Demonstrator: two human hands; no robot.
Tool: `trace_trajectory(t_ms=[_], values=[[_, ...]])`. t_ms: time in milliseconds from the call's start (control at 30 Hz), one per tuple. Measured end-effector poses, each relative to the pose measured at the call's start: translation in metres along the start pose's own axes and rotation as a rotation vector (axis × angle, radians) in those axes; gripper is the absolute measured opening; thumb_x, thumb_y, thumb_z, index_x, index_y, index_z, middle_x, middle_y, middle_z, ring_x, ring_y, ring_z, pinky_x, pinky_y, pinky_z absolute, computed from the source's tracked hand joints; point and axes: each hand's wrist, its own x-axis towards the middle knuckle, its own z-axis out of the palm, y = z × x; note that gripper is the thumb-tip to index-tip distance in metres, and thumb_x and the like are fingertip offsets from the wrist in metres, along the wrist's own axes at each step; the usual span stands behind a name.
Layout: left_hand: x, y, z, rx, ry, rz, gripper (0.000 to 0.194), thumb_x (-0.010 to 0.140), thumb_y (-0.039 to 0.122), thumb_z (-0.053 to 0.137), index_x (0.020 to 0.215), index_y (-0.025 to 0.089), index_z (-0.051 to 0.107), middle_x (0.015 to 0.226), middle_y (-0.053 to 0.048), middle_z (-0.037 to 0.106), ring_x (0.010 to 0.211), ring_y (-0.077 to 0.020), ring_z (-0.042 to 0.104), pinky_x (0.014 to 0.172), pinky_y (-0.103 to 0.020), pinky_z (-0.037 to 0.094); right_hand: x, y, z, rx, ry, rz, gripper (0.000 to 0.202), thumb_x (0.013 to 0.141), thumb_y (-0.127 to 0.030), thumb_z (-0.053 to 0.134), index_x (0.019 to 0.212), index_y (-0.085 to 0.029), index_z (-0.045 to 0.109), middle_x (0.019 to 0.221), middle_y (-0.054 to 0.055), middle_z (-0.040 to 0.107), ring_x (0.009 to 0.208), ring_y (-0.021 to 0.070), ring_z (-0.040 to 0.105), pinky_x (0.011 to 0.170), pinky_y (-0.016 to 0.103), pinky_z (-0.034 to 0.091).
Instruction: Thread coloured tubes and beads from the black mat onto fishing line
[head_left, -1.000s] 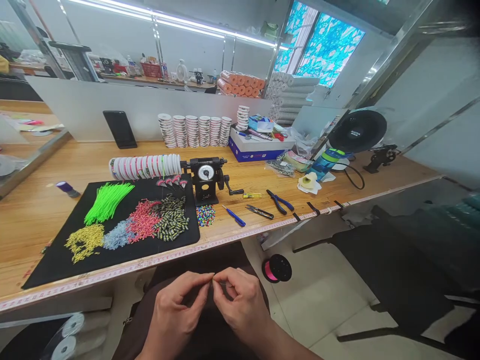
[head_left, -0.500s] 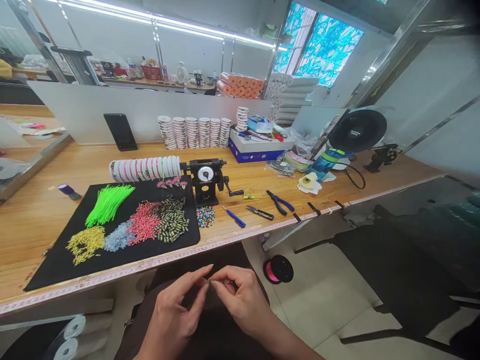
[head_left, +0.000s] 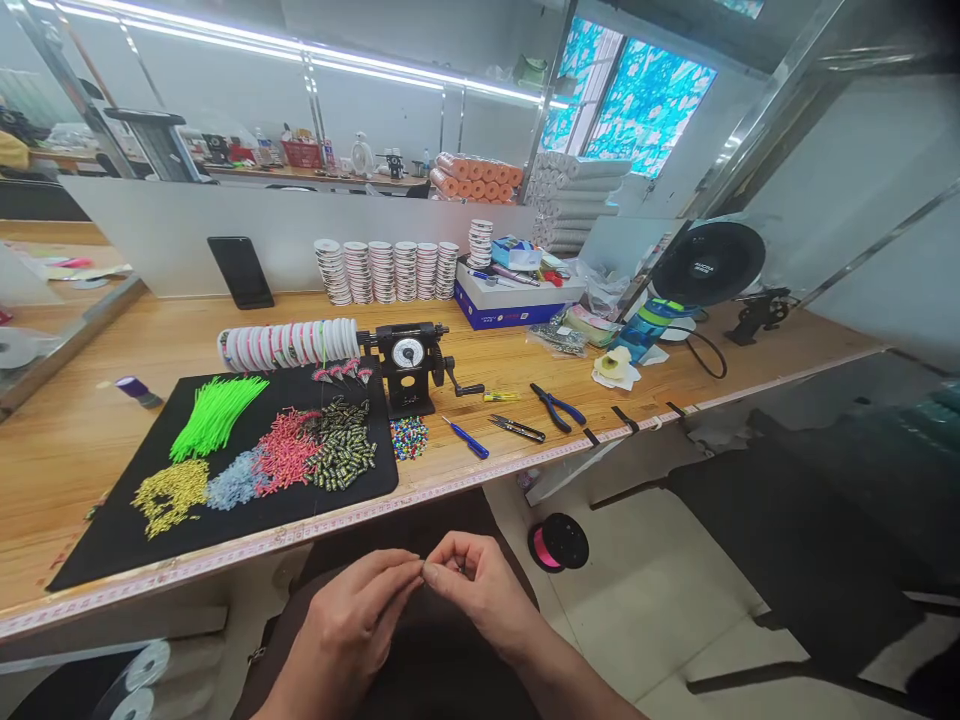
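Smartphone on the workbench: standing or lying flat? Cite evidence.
Standing: the smartphone rests its lower edge on the workbench, its dark face rising before the pale partition.

Left hand [head_left: 352, 615] and right hand [head_left: 487, 595] meet at the fingertips, fingers curled; their exact grip is unclear.

Small assembly workshop. Evidence: long wooden workbench [head_left: 506, 350] with pink-and-white printed measuring tape [head_left: 225, 557] along front edge; black hand-cranked winder [head_left: 409, 398] with round white dial; flat black mat [head_left: 247, 540] bearing sorted heaps of tiny yellow parts [head_left: 172, 495] and dark green parts [head_left: 345, 455]. Blue-handled pliers [head_left: 546, 401] and blue pen-shaped tool [head_left: 466, 438] within reach. White round spools [head_left: 379, 272] stacked in columns. Beyond low pale partition [head_left: 165, 245], second bench with similar small black winder [head_left: 394, 165].
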Motion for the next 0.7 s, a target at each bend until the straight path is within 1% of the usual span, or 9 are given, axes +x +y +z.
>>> trace_trajectory(t_ms=[67, 133, 200, 300, 367, 500, 600, 633, 700], values=[[-0.001, 0.000, 0.001, 0.090, -0.020, 0.057, 0.029, 0.093, 0.004, 0.049, 0.110, 0.019, 0.067, 0.100, -0.007, 0.074, 0.088, -0.0168, 0.074, 0.080, -0.022, 0.059, 0.000, 0.001, 0.001, -0.017, 0.017, 0.009, 0.025, 0.079, -0.038, 0.068, 0.073, -0.015, 0.064, 0.062, -0.004, 0.049, 0.060, 0.0110, 0.038, 0.056, 0.024, 0.029], [-0.001, -0.001, 0.004, 0.149, -0.062, 0.070, 0.034, 0.091, -0.001, 0.041, 0.109, 0.016, 0.065, 0.100, -0.010, 0.072, 0.089, -0.0191, 0.073, 0.080, -0.027, 0.060, 0.000, 0.001, 0.002, -0.050, 0.034, 0.013, 0.022, 0.079, -0.035, 0.068, 0.072, -0.015, 0.063, 0.061, -0.005, 0.047, 0.059, 0.0108, 0.036, 0.054, 0.024, 0.028], [0.001, -0.001, 0.006, 0.165, -0.115, 0.061, 0.031, 0.090, -0.002, 0.039, 0.102, 0.016, 0.063, 0.096, -0.010, 0.070, 0.086, -0.0202, 0.071, 0.076, -0.029, 0.059, 0.000, 0.001, 0.003, -0.064, 0.045, 0.018, 0.021, 0.078, -0.033, 0.068, 0.071, -0.015, 0.062, 0.060, -0.006, 0.046, 0.058, 0.0105, 0.036, 0.054, 0.023, 0.027], [0.006, 0.000, 0.007, 0.135, -0.151, 0.033, 0.024, 0.091, -0.001, 0.042, 0.091, 0.018, 0.058, 0.091, -0.008, 0.066, 0.080, -0.0178, 0.068, 0.072, -0.027, 0.056, 0.001, 0.002, 0.003, -0.049, 0.040, 0.007, 0.021, 0.079, -0.033, 0.070, 0.072, -0.014, 0.065, 0.062, -0.004, 0.051, 0.060, 0.0108, 0.041, 0.056, 0.023, 0.031], [0.009, 0.001, 0.004, 0.105, -0.113, 0.011, 0.023, 0.092, 0.000, 0.043, 0.091, 0.019, 0.056, 0.090, -0.006, 0.064, 0.078, -0.0158, 0.067, 0.071, -0.026, 0.054, 0.002, 0.003, 0.002, 0.004, 0.025, -0.009, 0.024, 0.081, -0.036, 0.072, 0.075, -0.014, 0.067, 0.064, -0.003, 0.055, 0.060, 0.0110, 0.045, 0.057, 0.023, 0.035], [0.013, 0.004, -0.004, 0.053, 0.014, -0.024, 0.017, 0.093, 0.006, 0.049, 0.095, 0.020, 0.057, 0.093, -0.005, 0.063, 0.082, -0.0149, 0.065, 0.074, -0.025, 0.052, 0.003, 0.003, -0.001, 0.203, -0.035, 0.007, 0.036, 0.080, -0.048, 0.076, 0.078, -0.014, 0.066, 0.063, -0.001, 0.061, 0.053, 0.0113, 0.052, 0.055, 0.024, 0.042], [0.013, 0.005, -0.005, -0.065, 0.061, -0.122, 0.014, 0.093, 0.011, 0.054, 0.097, 0.023, 0.060, 0.097, -0.003, 0.065, 0.088, -0.0145, 0.067, 0.080, -0.023, 0.054, 0.002, 0.003, 0.002, 0.326, -0.046, 0.024, 0.040, 0.077, -0.051, 0.080, 0.075, -0.013, 0.065, 0.064, 0.001, 0.064, 0.055, 0.0114, 0.055, 0.059, 0.025, 0.046], [0.012, 0.006, -0.003, -0.123, 0.064, -0.186, 0.013, 0.093, 0.015, 0.057, 0.101, 0.024, 0.061, 0.098, -0.002, 0.067, 0.089, -0.0147, 0.068, 0.080, -0.023, 0.055, 0.001, 0.003, 0.004, 0.376, -0.042, 0.037, 0.041, 0.076, -0.051, 0.081, 0.074, -0.013, 0.065, 0.063, 0.000, 0.063, 0.054, 0.0107, 0.055, 0.059, 0.024, 0.045], [0.010, 0.006, 0.002, -0.261, 0.045, -0.331, 0.019, 0.091, 0.024, 0.064, 0.110, 0.025, 0.063, 0.098, -0.002, 0.070, 0.088, -0.0156, 0.070, 0.079, -0.024, 0.057, 0.000, 0.005, 0.009, 0.480, -0.025, 0.056, 0.042, 0.075, -0.051, 0.083, 0.071, -0.014, 0.063, 0.061, -0.001, 0.062, 0.052, 0.0090, 0.052, 0.057, 0.022, 0.043]])
